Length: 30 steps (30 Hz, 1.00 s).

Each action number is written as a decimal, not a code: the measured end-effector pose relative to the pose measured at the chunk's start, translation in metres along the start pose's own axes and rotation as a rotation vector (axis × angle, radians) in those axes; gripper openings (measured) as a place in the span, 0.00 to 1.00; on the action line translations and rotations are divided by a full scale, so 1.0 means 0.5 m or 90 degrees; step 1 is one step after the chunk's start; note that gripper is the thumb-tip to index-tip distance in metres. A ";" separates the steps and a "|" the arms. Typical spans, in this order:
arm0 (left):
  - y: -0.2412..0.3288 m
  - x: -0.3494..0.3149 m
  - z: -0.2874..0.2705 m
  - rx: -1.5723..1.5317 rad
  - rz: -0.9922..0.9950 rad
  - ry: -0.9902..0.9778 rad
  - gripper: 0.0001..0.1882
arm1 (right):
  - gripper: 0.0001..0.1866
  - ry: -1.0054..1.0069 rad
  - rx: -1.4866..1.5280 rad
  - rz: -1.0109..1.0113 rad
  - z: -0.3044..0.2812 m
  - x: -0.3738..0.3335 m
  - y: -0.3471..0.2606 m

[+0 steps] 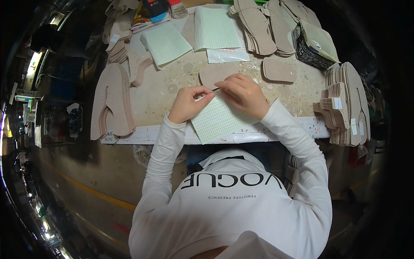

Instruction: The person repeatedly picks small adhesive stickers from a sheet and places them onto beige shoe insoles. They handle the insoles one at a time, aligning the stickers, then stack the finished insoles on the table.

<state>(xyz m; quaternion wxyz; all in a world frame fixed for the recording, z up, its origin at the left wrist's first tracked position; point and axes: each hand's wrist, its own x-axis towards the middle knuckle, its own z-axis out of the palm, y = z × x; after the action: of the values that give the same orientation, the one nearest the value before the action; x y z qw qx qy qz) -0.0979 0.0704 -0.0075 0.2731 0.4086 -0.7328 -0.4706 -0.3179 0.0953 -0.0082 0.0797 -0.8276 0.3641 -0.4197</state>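
Note:
A pale green sheet of small printed labels lies at the table's front edge, between my hands. My left hand pinches the sheet's upper left corner between thumb and fingers. My right hand is curled over the sheet's upper edge, fingertips drawn together close to the left thumb. Whatever those right fingertips hold is too small or hidden to make out. Just beyond the fingers lies a flat beige cut piece with a rounded end, partly covered by my right hand.
Stacked beige cut pieces stand left, right and at the back. A small rounded stack lies right of my hands. More label sheets, a clear jar and a dark patterned box sit farther back. Paper scraps dot the tabletop.

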 end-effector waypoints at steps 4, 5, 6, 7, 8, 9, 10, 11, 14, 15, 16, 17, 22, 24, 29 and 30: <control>0.004 -0.002 -0.001 0.000 -0.005 -0.007 0.10 | 0.20 0.019 0.060 0.077 0.002 -0.004 -0.012; 0.005 -0.003 -0.002 -0.008 0.006 -0.009 0.10 | 0.21 0.026 0.105 0.107 0.002 -0.004 -0.013; 0.006 -0.003 -0.001 -0.002 -0.010 -0.013 0.10 | 0.22 0.034 0.127 0.135 0.002 -0.004 -0.015; 0.007 -0.004 -0.001 -0.001 -0.014 -0.019 0.10 | 0.24 0.039 0.154 0.157 0.003 -0.003 -0.015; 0.007 -0.004 -0.001 0.002 -0.017 -0.023 0.10 | 0.26 0.048 0.178 0.179 0.004 -0.002 -0.016; 0.007 -0.004 0.001 0.001 -0.014 -0.028 0.10 | 0.27 0.031 0.195 0.154 0.006 -0.002 -0.017; 0.006 -0.003 0.002 0.002 -0.009 -0.031 0.10 | 0.29 0.018 0.210 0.129 0.007 -0.001 -0.018; 0.005 -0.003 0.003 0.000 0.003 -0.027 0.09 | 0.31 0.001 0.228 0.111 0.008 -0.001 -0.019; -0.001 -0.003 0.006 -0.053 0.013 -0.012 0.08 | 0.35 -0.043 0.110 0.018 0.010 -0.005 -0.023; -0.003 -0.003 0.004 -0.041 0.015 -0.013 0.08 | 0.36 -0.043 0.111 0.004 0.010 -0.007 -0.024; -0.004 -0.003 0.003 -0.026 0.006 -0.023 0.08 | 0.36 -0.039 0.098 -0.003 0.009 -0.008 -0.025; -0.006 -0.003 0.002 -0.011 -0.003 -0.034 0.07 | 0.36 -0.036 0.089 -0.012 0.009 -0.010 -0.026; -0.007 -0.004 0.007 -0.040 0.026 0.001 0.09 | 0.35 -0.009 0.105 0.003 0.010 -0.012 -0.029; -0.005 -0.006 0.011 -0.056 0.023 -0.001 0.09 | 0.34 -0.003 0.162 0.086 0.013 -0.010 -0.030; 0.002 -0.015 0.005 -0.033 -0.015 -0.023 0.08 | 0.30 0.109 0.369 0.255 0.003 0.008 -0.025; 0.002 -0.015 -0.004 -0.047 -0.020 0.025 0.07 | 0.29 0.137 0.403 0.273 -0.002 0.013 -0.021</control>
<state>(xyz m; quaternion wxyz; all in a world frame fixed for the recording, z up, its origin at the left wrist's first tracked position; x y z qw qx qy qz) -0.0928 0.0762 -0.0059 0.2946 0.4187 -0.7029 -0.4938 -0.3107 0.0985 0.0014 0.3782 -0.6184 0.3877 -0.5694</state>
